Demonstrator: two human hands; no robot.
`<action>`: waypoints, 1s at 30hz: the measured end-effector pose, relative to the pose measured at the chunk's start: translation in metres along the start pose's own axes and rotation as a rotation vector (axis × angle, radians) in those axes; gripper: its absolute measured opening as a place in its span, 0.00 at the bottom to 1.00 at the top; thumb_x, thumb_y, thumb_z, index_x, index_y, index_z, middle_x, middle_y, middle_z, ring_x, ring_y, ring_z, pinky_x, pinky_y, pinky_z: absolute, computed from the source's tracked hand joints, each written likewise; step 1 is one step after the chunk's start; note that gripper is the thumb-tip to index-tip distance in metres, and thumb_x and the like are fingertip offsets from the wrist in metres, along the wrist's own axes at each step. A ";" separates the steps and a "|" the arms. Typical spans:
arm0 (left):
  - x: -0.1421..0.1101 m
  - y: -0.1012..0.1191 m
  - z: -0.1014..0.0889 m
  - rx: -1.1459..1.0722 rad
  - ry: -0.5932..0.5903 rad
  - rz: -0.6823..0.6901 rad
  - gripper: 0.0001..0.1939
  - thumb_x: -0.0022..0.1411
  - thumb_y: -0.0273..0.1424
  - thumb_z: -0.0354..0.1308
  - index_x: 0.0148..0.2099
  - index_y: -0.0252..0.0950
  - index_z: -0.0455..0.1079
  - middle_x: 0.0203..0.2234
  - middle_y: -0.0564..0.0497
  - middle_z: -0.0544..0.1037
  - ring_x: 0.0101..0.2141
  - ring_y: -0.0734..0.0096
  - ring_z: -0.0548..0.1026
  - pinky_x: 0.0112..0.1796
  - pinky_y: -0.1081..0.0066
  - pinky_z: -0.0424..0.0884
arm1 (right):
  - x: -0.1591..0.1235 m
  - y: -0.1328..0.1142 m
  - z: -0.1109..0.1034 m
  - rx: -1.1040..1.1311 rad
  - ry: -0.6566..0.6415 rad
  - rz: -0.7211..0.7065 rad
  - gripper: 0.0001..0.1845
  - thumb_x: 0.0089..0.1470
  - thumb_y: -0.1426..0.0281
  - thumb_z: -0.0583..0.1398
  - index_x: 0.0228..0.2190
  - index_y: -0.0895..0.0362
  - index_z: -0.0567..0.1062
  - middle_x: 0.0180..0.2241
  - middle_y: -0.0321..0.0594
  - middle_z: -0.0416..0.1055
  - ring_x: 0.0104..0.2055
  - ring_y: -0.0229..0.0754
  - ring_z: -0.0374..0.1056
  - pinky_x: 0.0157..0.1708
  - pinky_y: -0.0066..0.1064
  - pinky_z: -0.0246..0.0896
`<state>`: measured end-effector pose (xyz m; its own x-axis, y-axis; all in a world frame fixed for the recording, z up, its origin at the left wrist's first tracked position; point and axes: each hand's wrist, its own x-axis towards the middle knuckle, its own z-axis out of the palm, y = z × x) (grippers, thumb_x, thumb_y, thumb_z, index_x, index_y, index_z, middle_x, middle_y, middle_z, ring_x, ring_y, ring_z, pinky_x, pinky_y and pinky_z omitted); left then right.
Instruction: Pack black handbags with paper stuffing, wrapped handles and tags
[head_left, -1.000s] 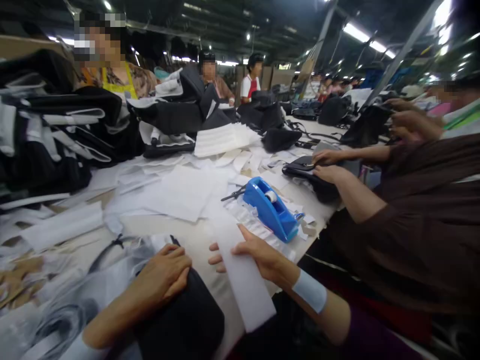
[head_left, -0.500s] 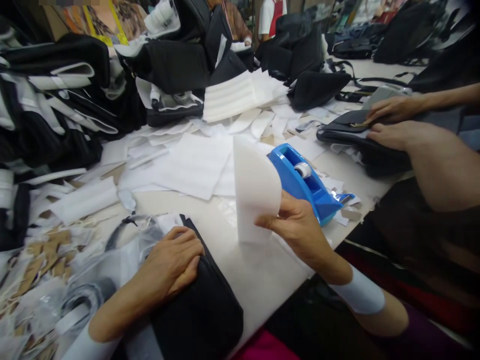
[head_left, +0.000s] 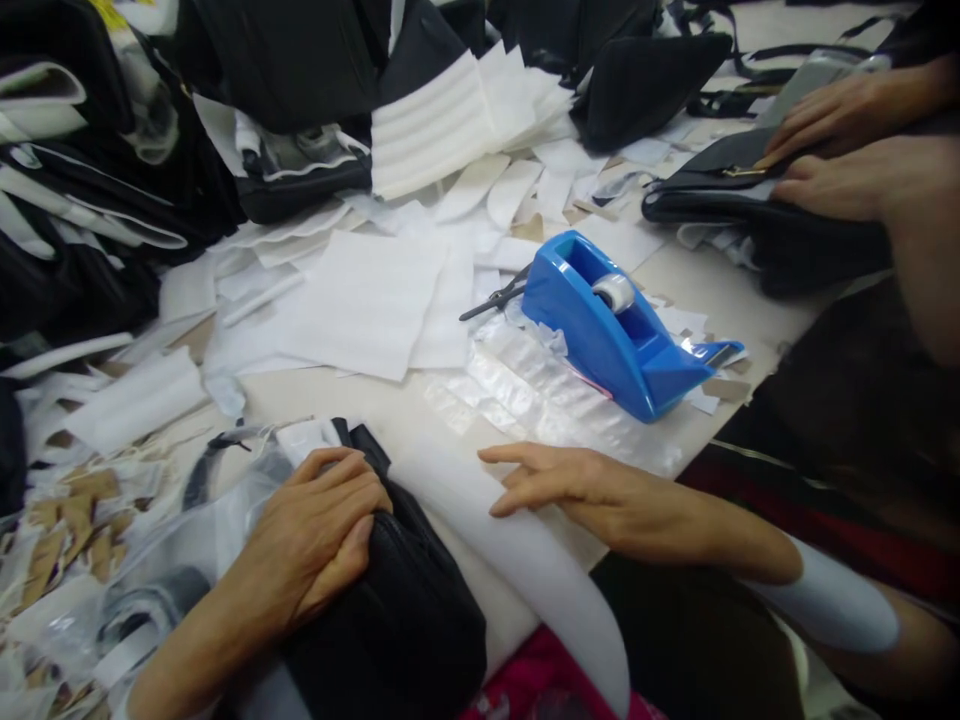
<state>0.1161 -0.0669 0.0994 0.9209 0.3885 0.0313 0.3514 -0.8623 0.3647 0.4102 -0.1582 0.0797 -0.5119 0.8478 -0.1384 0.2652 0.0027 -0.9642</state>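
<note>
A black bag point(head_left: 397, 610) lies at the table's front edge. My left hand point(head_left: 326, 520) is closed over its upper edge, thumb on the near side. Along the bag's right side stretches a white foam sheet point(head_left: 517, 560), its rounded lower end hanging past the table edge. My right hand point(head_left: 577, 490) is over the foam sheet with fingers stretched out and apart; whether the fingertips touch it I cannot tell. Beyond that hand stands a blue tape dispenser point(head_left: 622, 330) with a roll of clear tape, beside clear plastic packets point(head_left: 525, 380).
White foam sheets point(head_left: 352, 300) are piled across the middle. Black bags point(head_left: 285, 60) stand at the back and left. Brown paper scraps and plastic point(head_left: 75, 520) cover the left front. At right, a co-worker's hands point(head_left: 832, 140) rest on another black bag point(head_left: 705, 180).
My right hand has let go of the foam sheet, which has gone from upright to lying beside the bag. My left hand stays on the bag. The view has tipped downward.
</note>
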 end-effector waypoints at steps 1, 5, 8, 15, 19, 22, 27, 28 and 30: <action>0.000 0.000 0.000 -0.005 0.002 0.001 0.09 0.62 0.23 0.43 0.37 0.38 0.62 0.30 0.53 0.72 0.36 0.65 0.69 0.50 0.57 0.57 | 0.003 -0.002 0.005 0.113 0.065 0.057 0.19 0.60 0.78 0.53 0.48 0.52 0.74 0.61 0.42 0.60 0.60 0.44 0.61 0.59 0.39 0.55; 0.000 -0.001 0.002 -0.006 0.004 -0.015 0.10 0.62 0.23 0.43 0.37 0.39 0.63 0.29 0.53 0.72 0.35 0.65 0.69 0.49 0.57 0.58 | 0.018 -0.002 0.035 0.543 0.294 0.245 0.25 0.50 0.69 0.65 0.49 0.56 0.64 0.47 0.44 0.70 0.41 0.42 0.70 0.41 0.35 0.67; -0.001 -0.002 0.001 0.001 -0.016 -0.023 0.10 0.62 0.23 0.43 0.37 0.40 0.64 0.29 0.54 0.73 0.36 0.65 0.69 0.50 0.58 0.58 | 0.026 0.001 0.056 0.506 0.282 0.286 0.32 0.47 0.70 0.66 0.53 0.56 0.61 0.41 0.42 0.73 0.40 0.44 0.71 0.42 0.37 0.67; 0.000 -0.005 -0.001 0.002 0.006 0.002 0.10 0.62 0.24 0.43 0.38 0.41 0.64 0.30 0.54 0.74 0.36 0.64 0.71 0.50 0.58 0.60 | 0.034 0.001 0.053 0.266 0.421 0.070 0.36 0.55 0.75 0.56 0.63 0.52 0.56 0.59 0.43 0.63 0.59 0.49 0.61 0.58 0.42 0.57; 0.000 -0.003 0.000 0.003 0.028 -0.014 0.11 0.62 0.24 0.43 0.38 0.41 0.64 0.30 0.53 0.75 0.36 0.65 0.71 0.50 0.58 0.61 | 0.043 0.004 0.049 0.361 0.421 0.065 0.37 0.53 0.77 0.57 0.63 0.51 0.56 0.59 0.42 0.62 0.60 0.49 0.59 0.58 0.42 0.57; 0.001 -0.002 -0.001 -0.004 -0.003 -0.037 0.10 0.62 0.24 0.43 0.36 0.41 0.64 0.30 0.54 0.75 0.35 0.65 0.71 0.50 0.58 0.61 | 0.051 0.005 0.052 0.395 0.385 0.113 0.39 0.53 0.75 0.58 0.63 0.52 0.52 0.55 0.45 0.66 0.55 0.48 0.64 0.56 0.43 0.59; 0.002 -0.001 0.000 -0.003 0.046 -0.037 0.11 0.62 0.26 0.42 0.35 0.41 0.65 0.29 0.53 0.74 0.34 0.64 0.70 0.48 0.59 0.62 | 0.064 0.005 0.055 0.326 0.332 0.116 0.26 0.55 0.71 0.58 0.56 0.53 0.63 0.46 0.41 0.71 0.48 0.45 0.67 0.51 0.39 0.59; 0.002 0.000 0.000 -0.019 0.027 -0.046 0.11 0.62 0.25 0.42 0.35 0.40 0.65 0.29 0.53 0.74 0.34 0.64 0.70 0.48 0.58 0.61 | 0.065 0.004 0.055 0.338 0.321 0.139 0.21 0.56 0.71 0.58 0.52 0.54 0.65 0.43 0.40 0.71 0.44 0.43 0.67 0.47 0.37 0.61; 0.002 0.002 0.000 -0.047 -0.009 -0.067 0.11 0.62 0.25 0.42 0.35 0.39 0.64 0.29 0.52 0.74 0.34 0.64 0.70 0.48 0.57 0.60 | 0.067 -0.001 0.055 0.383 0.311 0.195 0.11 0.55 0.69 0.59 0.42 0.55 0.67 0.36 0.36 0.71 0.38 0.40 0.66 0.39 0.33 0.61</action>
<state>0.1182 -0.0677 0.1004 0.8971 0.4418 -0.0025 0.4041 -0.8183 0.4087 0.3310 -0.1308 0.0587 -0.2013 0.9307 -0.3055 -0.0163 -0.3151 -0.9489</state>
